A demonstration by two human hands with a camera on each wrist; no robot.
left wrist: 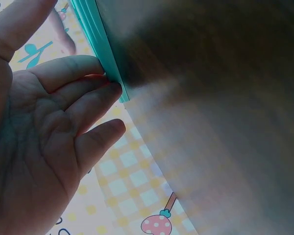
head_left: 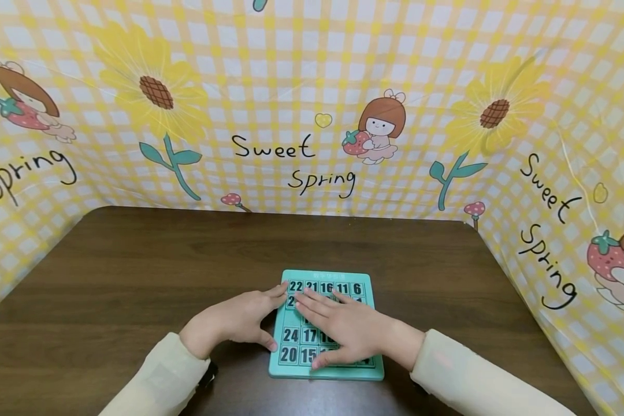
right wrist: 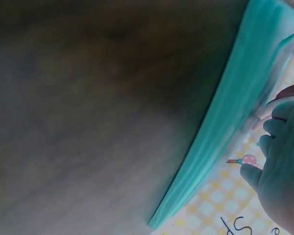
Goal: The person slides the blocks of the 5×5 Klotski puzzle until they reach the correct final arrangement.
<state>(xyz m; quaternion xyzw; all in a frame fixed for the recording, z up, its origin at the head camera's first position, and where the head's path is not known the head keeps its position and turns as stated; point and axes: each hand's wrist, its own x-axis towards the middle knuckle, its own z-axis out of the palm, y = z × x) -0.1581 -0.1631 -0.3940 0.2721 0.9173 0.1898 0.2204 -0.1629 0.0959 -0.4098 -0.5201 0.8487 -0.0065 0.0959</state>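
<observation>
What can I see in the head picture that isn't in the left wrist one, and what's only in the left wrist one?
Only the head view shows the black numbers on the board and the pale sleeves.

Only the left wrist view shows the creased left palm.

Both show the left hand with its fingers at the board's edge, plus the brown table and the checked cloth.

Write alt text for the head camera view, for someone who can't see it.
A right hand lies over a teal number puzzle on a brown table, while a left hand touches its left edge; behind is yellow checked cloth printed "Sweet Spring".
</observation>
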